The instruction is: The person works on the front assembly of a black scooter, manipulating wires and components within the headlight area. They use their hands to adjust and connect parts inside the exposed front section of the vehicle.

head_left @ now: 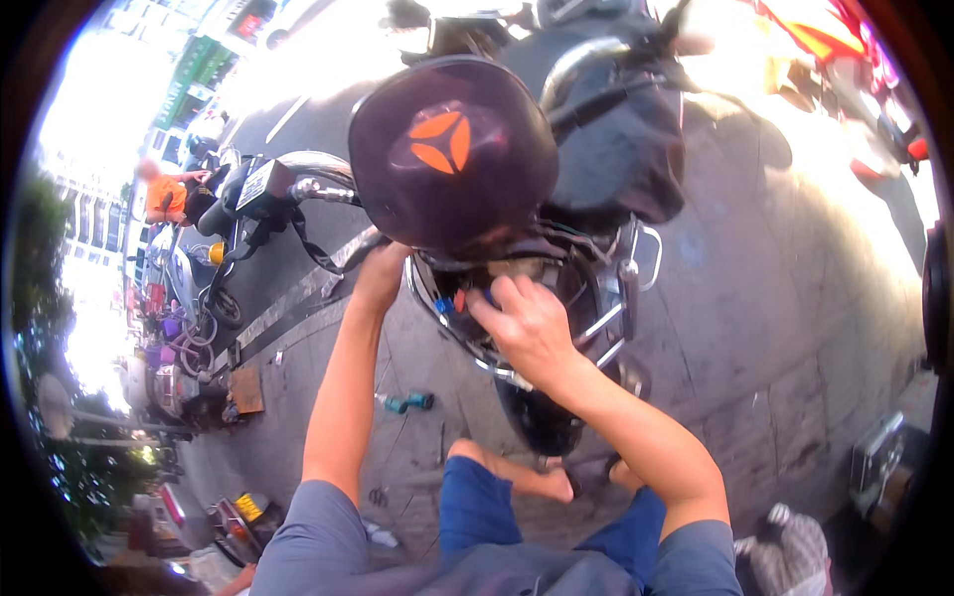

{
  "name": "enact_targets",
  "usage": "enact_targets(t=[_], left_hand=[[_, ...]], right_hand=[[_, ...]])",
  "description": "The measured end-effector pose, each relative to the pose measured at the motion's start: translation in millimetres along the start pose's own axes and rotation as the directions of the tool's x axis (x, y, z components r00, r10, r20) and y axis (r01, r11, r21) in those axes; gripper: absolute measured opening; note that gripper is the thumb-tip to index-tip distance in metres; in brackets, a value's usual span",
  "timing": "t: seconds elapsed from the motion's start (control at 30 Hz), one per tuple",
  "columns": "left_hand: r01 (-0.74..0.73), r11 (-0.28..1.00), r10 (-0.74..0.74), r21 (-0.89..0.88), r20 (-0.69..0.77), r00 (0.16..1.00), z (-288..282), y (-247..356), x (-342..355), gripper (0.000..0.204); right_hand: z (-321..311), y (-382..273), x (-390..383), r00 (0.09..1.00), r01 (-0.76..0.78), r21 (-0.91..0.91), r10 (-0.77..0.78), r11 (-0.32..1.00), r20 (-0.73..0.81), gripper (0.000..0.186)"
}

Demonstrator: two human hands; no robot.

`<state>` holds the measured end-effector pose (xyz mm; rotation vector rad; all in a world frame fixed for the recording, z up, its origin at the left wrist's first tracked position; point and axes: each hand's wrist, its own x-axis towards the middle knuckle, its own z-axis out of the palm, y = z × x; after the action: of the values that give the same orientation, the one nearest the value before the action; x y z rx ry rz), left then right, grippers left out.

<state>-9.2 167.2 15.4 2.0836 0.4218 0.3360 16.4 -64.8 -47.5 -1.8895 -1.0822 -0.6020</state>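
Left hand [383, 270] at raised, rounded dark-maroon seat [454, 194], grip hidden; right hand [529, 323] curled over open black compartment [574, 290], hold unclear, beside small red-and-blue plastic connectors [460, 301]: probably light, stiff; pinch housings.

We look steeply down from the wearer's head, through the left of two side-by-side fisheye cameras; the right hand [524, 323] sits near the middle of our view, the left hand [383, 276] just left of it, both fairly close to us; below the hands we take in the forearms [343, 392] and legs [532, 481]; left of them our single wide view reaches far across the road [273, 253], straight edges bending outward.
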Motion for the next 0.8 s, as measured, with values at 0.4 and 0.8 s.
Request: enact_targets(t=[0.4, 0.8], left_hand=[[-0.034, 0.962, 0.081, -0.27, 0.167, 0.983, 3, 1, 16, 0.023], [-0.263, 0.909, 0.292, -0.325, 0.045, 0.955, -2, -8, 11, 0.015]], right_hand=[[54, -63, -17, 0.626, -0.552, 0.606, 0.765, 0.573, -0.152, 0.033], [118, -69, 22, 0.099, 0.166, 0.984, 0.994, -0.066, 0.05, 0.023]])
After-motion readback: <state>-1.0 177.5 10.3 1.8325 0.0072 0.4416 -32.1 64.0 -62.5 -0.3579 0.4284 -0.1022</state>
